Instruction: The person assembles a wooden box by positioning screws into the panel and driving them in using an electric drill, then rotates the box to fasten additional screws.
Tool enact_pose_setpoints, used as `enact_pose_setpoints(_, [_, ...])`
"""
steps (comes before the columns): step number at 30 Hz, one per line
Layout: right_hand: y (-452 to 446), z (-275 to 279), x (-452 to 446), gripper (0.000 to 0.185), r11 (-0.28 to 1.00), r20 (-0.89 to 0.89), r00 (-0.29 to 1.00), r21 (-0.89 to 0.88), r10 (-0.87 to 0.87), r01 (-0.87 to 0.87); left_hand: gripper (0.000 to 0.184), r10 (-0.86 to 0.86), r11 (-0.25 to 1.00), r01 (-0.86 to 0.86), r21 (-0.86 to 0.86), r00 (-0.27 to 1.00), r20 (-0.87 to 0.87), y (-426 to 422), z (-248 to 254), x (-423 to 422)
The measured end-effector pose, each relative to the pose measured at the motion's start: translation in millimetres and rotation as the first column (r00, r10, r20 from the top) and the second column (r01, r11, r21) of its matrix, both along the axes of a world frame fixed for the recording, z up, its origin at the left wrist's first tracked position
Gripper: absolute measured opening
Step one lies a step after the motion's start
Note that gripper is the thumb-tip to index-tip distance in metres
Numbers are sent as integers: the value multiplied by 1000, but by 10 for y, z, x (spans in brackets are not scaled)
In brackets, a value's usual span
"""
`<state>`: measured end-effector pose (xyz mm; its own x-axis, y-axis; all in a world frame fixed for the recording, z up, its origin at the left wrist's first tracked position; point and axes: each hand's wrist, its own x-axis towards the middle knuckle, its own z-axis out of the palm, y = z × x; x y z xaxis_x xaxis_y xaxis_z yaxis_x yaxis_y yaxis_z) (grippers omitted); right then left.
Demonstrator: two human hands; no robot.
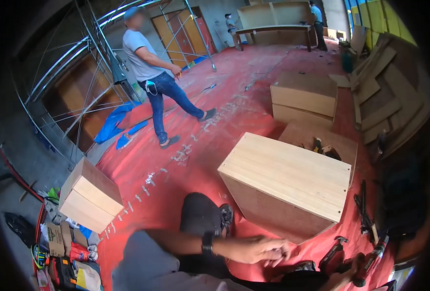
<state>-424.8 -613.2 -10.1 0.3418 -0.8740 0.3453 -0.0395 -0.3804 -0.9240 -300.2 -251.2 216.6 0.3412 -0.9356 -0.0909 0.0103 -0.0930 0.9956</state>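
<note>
A wooden box with a pale top board stands on the red floor covering in front of me. My left hand, a dark watch on its wrist, hovers by the box's lower near edge. Its fingers are curled together, and anything between them is too small to make out. Low at the right, my right hand is closed round a power drill, which tilts upward. A hammer lies on the floor between the box and the drill.
More wooden boxes stand behind, another box at left. Wood offcuts lean at right. Bags and packages lie lower left. A person walks near scaffolding; two people are by a far table.
</note>
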Motion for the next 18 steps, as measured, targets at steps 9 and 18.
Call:
enact_pose_setpoints(9, [264, 407, 29, 69, 835, 56, 997, -546, -49, 72, 31, 455, 865, -439, 243, 482, -748, 1255, -1808, -762])
enact_pose_setpoints(18, [1115, 1599, -199, 28, 965, 586, 772, -79, 248, -250, 26, 375, 911, -397, 111, 687, -622, 1695, -1763, -148])
